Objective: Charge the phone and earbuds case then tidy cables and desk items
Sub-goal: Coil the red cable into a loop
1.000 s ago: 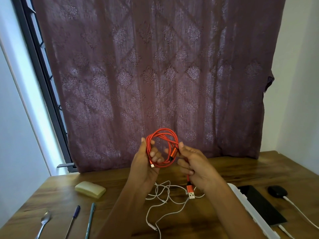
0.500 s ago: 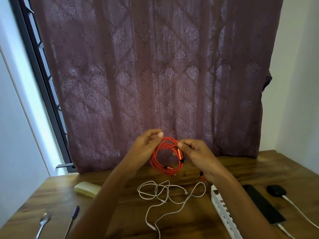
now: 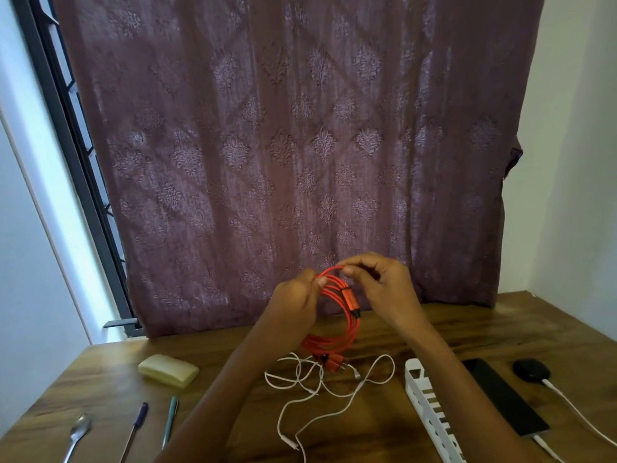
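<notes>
Between the two hands, above the desk (image 3: 467, 332), hangs the red cable (image 3: 340, 332), wound into a coil. The left hand (image 3: 293, 295) pinches the upper left of the coil, fingers closed on its strands. The right hand (image 3: 384, 282) nips one strand at the very top between thumb and forefinger. A second ago the coil was held wider, with the USB plug dangling under the right hand; now the plugs hang together at the bottom of the coil, just over the white cable (image 3: 317, 385). I judge the coiling is almost done and only the last end must be fixed. The white cable is loose and tangled on the desk. At the right, the phone (image 3: 500, 396) and the earbuds case (image 3: 531, 370) each have a white lead at them, so charging seems settled. I can read no brand or writing anywhere.
</notes>
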{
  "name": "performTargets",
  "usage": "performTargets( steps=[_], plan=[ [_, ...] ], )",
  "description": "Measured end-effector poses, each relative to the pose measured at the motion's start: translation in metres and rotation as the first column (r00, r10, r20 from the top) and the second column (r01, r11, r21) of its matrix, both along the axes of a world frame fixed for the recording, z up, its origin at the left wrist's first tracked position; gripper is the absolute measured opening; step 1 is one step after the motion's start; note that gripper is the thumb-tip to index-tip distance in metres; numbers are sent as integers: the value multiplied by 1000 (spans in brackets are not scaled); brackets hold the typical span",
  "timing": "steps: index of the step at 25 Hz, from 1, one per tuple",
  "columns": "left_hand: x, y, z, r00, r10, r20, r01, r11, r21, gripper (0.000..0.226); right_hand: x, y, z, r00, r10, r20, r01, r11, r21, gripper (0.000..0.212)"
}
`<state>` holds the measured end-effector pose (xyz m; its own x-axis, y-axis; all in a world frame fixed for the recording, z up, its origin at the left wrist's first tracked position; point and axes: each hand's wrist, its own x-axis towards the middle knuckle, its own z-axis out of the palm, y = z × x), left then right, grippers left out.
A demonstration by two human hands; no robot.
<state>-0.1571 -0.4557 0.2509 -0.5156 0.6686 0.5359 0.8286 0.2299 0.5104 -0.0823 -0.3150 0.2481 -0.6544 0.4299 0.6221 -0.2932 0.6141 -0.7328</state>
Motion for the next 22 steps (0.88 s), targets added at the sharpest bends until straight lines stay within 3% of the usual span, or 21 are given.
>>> performTargets(
  steps=[3,5,7,10,13,14,16,18,19,22],
  plan=[
    [-2,4,-5,985,8,175,-38,985,169,20,-2,-4,-5,999,-19,27,20,998,-63,18],
    [-4,6,-8,962,-38,270,-42,958,284,12,-2,-9,-9,999,14,44,-4,977,-214,23],
    [-2,6,-9,967,-39,253,-44,949,313,28,-2,-15,-13,995,98,33,-75,906,-417,20],
    [1,5,-6,993,22,118,-61,939,337,32,0,-25,-12,954,300,15,-217,723,-656,9],
    [-1,5,-6,994,109,33,-113,920,376,31,4,-24,-7,872,477,-108,-335,422,-843,26],
    [-2,5,-6,990,139,9,-131,912,389,31,5,-25,-4,862,492,-120,-340,386,-857,27],
    [-5,6,-9,984,173,-38,-142,899,414,31,7,-26,-4,898,441,-6,-282,565,-775,19],
    [-6,7,-12,982,172,-75,-123,893,433,33,9,-28,-4,920,384,81,-237,708,-665,29],
    [-7,7,-14,983,167,-81,-115,891,438,34,10,-27,-4,918,388,81,-242,710,-661,33],
    [-8,8,-17,981,156,-117,-87,887,453,33,13,-27,-1,883,470,-11,-325,592,-737,35]
  ],
)
